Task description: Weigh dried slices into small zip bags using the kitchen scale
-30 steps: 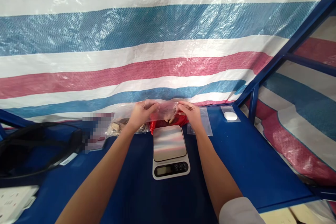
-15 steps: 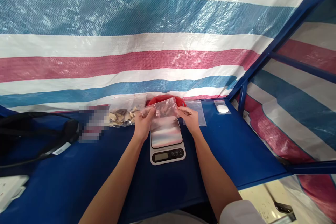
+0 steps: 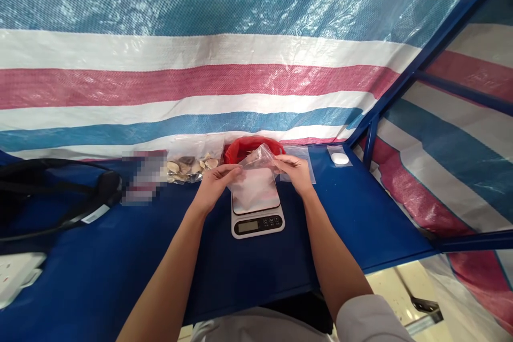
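A clear plastic bag (image 3: 253, 184) is stretched between my two hands, above the plate of a white digital kitchen scale (image 3: 256, 224). My left hand (image 3: 216, 180) pinches the bag's left edge between thumb and fingers. At the opposite upper corner, my right hand (image 3: 294, 168) is closed on the bag. Through the film I make out no contents. Just behind the scale stands a red basket or bowl (image 3: 238, 148), partly covered by the bag. Left of my left hand lies a clear bag of pale brown dried slices (image 3: 188, 166).
Flat clear bags (image 3: 306, 168) lie right of the red container. Further right is a small bag with a white oval object (image 3: 340, 158). Black straps (image 3: 96, 187) and a white power strip (image 3: 18, 275) sit at left. Striped sheeting (image 3: 200, 85) hangs behind the blue table (image 3: 360, 214).
The bag has tilted and hangs lower over the scale plate. My hands have moved slightly apart, and the whole view has shifted a little downward.
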Demonstrator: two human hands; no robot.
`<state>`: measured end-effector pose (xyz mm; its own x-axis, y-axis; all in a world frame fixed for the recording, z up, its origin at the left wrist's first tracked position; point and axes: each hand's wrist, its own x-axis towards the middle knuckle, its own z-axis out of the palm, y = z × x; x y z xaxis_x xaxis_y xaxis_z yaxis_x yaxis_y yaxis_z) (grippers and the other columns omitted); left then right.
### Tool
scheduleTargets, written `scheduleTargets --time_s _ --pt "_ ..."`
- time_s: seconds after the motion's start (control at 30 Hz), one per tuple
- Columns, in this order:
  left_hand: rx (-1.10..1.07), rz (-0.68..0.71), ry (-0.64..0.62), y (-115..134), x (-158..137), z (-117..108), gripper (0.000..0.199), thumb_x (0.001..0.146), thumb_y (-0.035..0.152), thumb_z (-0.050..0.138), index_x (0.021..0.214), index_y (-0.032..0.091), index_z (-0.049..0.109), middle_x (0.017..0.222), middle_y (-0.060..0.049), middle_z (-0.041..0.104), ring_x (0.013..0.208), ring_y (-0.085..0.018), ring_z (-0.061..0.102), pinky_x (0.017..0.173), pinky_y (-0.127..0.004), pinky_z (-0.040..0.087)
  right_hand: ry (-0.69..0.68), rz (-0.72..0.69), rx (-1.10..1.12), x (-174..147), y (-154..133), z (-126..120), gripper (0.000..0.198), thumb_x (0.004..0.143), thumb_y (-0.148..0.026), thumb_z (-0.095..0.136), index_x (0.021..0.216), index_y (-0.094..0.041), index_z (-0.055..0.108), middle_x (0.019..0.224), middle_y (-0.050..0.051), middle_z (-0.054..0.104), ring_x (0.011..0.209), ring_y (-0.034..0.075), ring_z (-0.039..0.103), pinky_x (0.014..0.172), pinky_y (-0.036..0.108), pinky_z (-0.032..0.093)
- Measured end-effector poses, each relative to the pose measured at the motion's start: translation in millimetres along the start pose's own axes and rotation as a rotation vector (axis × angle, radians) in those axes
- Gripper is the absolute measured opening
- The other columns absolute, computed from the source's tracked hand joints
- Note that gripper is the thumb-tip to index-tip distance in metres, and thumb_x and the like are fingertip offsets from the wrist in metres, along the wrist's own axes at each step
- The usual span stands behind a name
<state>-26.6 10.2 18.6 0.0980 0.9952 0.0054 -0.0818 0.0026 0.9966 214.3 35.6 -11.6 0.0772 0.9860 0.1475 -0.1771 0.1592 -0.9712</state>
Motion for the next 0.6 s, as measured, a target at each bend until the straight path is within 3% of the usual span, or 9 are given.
scheduleTargets --time_s 0.1,0.2,0.33,0.5,0.6 --pt "0.074 -0.006 -0.058 21.1 0.9 -3.5 0.049 0.071 0.056 0.083 0.098 0.015 0.079 0.093 -0.011 0.079 0.087 -0.025 0.073 0.087 -0.038 0.056 -0.072 -0.033 -0.072 -0.6 -6.1 0.4 0.032 0.067 -0.048 0.086 0.087 -0.023 0.081 0.082 0.002 0.077 0.071 0.02 0.072 0.07 0.036 0.062" --pt "0.221 -0.069 -0.138 45.4 5.2 -2.7 0.049 0.074 0.058 0.079 0.101 0.017 0.08 0.099 -0.011 0.079 0.087 -0.024 0.072 0.075 -0.032 0.056 -0.154 -0.094 -0.151 0.7 -15.1 3.6 0.027 0.07 -0.046 0.084 0.085 -0.023 0.081 0.082 0.002 0.077 0.066 0.018 0.068 0.067 0.033 0.059" --pt "0.35 -0.076 -0.191 67.0 13.1 8.5 0.046 0.074 0.055 0.079 0.098 0.017 0.08 0.08 -0.008 0.077 0.07 -0.019 0.067 0.056 -0.026 0.048 -0.269 -0.151 -0.253 3.2 -27.7 10.1 0.024 0.075 -0.044 0.081 0.089 -0.024 0.082 0.084 0.002 0.078 0.071 0.019 0.069 0.07 0.033 0.058" --pt "0.352 -0.04 -0.177 52.6 21.8 20.5 0.041 0.072 0.054 0.08 0.089 0.016 0.08 0.081 -0.009 0.077 0.067 -0.02 0.067 0.046 -0.023 0.041 -0.313 -0.204 -0.315 3.0 -31.8 15.6 0.021 0.079 -0.042 0.077 0.093 -0.026 0.081 0.097 0.003 0.079 0.091 0.023 0.073 0.083 0.036 0.059" --pt "0.264 0.05 -0.1 32.3 24.6 20.8 0.042 0.071 0.053 0.081 0.09 0.016 0.08 0.08 -0.009 0.077 0.072 -0.022 0.07 0.057 -0.028 0.051 -0.235 -0.191 -0.252 0.2 -25.3 16.5 0.024 0.078 -0.042 0.078 0.094 -0.025 0.08 0.101 0.004 0.079 0.094 0.024 0.073 0.083 0.035 0.06"
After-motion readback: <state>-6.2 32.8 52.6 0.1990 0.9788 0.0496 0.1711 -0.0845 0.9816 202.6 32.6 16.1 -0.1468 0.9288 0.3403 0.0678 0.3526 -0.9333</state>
